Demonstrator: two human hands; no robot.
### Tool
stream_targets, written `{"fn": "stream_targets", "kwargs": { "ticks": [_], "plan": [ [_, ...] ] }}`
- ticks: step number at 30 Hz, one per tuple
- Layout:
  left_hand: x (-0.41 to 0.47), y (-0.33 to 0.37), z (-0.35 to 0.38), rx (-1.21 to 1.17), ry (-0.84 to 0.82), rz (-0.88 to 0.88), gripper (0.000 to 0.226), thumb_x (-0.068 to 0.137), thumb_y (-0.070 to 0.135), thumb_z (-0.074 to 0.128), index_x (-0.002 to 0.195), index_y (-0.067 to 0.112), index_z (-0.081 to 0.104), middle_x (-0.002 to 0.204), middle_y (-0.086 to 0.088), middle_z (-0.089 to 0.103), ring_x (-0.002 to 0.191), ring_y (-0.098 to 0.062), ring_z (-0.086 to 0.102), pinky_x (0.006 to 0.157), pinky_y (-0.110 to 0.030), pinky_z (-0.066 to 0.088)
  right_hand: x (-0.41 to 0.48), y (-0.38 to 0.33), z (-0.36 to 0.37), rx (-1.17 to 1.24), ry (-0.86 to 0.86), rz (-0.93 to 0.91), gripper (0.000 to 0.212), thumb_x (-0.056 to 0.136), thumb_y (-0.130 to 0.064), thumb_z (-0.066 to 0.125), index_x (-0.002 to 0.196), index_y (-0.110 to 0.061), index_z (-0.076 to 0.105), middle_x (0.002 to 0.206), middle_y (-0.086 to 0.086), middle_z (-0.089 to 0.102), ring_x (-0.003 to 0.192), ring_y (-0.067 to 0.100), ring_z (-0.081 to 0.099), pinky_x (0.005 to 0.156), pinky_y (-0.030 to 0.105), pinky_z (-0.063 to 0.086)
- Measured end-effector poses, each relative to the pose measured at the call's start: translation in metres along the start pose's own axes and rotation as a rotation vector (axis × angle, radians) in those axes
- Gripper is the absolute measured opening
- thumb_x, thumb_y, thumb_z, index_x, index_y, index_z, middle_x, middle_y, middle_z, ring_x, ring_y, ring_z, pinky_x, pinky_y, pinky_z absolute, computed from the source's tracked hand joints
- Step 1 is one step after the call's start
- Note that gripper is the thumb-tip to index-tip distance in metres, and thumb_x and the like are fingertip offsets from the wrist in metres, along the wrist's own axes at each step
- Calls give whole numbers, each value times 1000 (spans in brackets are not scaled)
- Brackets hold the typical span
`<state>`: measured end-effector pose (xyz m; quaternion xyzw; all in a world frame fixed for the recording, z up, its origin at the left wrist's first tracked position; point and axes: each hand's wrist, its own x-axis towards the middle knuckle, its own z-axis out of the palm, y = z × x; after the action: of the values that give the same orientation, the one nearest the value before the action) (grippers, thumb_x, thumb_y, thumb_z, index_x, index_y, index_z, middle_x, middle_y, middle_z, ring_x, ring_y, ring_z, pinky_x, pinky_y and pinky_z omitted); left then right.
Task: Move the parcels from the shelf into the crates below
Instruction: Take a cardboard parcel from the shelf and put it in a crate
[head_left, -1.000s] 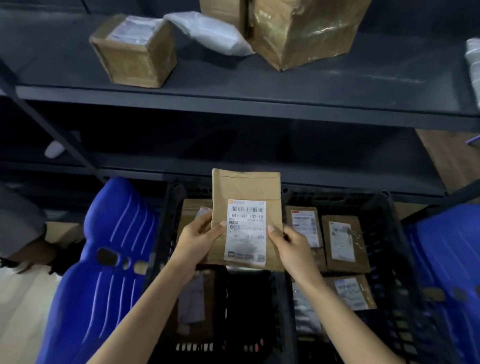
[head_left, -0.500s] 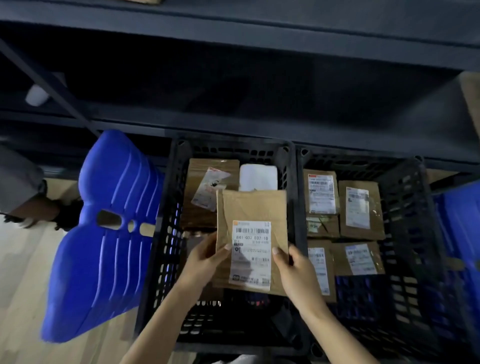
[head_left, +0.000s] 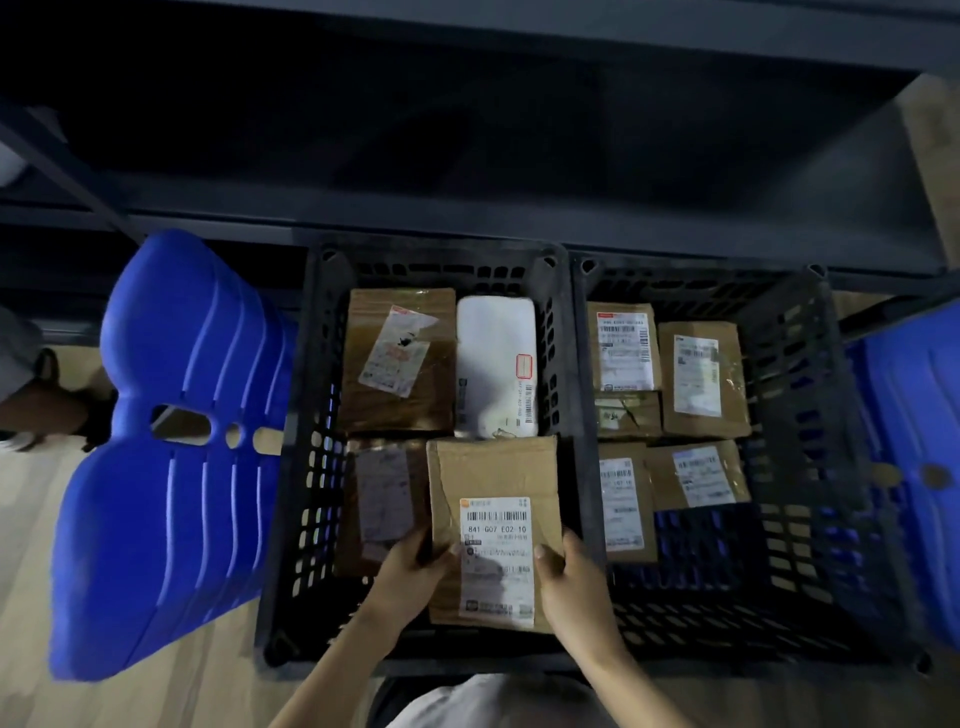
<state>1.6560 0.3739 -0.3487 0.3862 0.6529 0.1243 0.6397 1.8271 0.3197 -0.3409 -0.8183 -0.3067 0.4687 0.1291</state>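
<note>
over the near-right corner of the left crate (head_left: 436, 255), you hold the brown paper parcel (head_left: 493, 467) flat, label side up. your left hand (head_left: 410, 577) grips its left long edge and your right hand (head_left: 576, 582) grips its right long edge. both hands sit at the near half, with thumbs on the upper face and the remaining fingers hidden beneath. the parcel's long axis runs straight away from you toward the shelf (head_left: 467, 228), so it extends forward of the hands and neither hand is nearer than the other. its far edge lies just beside the near end of the white parcel (head_left: 493, 364). its left edge overlaps, in this view, the taped parcel (head_left: 382, 499) in the near-left corner. the far-left corner holds a brown box (head_left: 400, 405) with a tilted sticker. whether the held parcel touches the crate floor cannot be told, because it covers the space beneath it. judged from this layout, the coming move is a straight lowering into that near-right slot, keeping the long axis parallel to the crate wall. the label (head_left: 496, 561) reads "841 g07 e02-10" under a barcode, and the lines below it are blurred. the white parcel carries a red-framed mark and a barcode along its right edge, neither legible. the right crate (head_left: 701, 270) holds several labelled brown parcels with print too small to read. a blue plastic panel (head_left: 171, 519) stands just left of the left crate.
</note>
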Motion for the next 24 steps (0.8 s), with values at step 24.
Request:
{"fn": "stream_targets", "kwargs": {
  "ticks": [24],
  "plan": [
    [73, -41, 38, 675, 248, -97, 21, 90, 22, 54, 109, 15, 61, 107, -9, 67, 101, -27, 61, 72, -24, 38, 74, 15, 65, 35, 86, 315, 34, 94, -5, 42, 128, -5, 49, 124, 16, 60, 115, 32, 57, 89, 33, 45]
  ]
}}
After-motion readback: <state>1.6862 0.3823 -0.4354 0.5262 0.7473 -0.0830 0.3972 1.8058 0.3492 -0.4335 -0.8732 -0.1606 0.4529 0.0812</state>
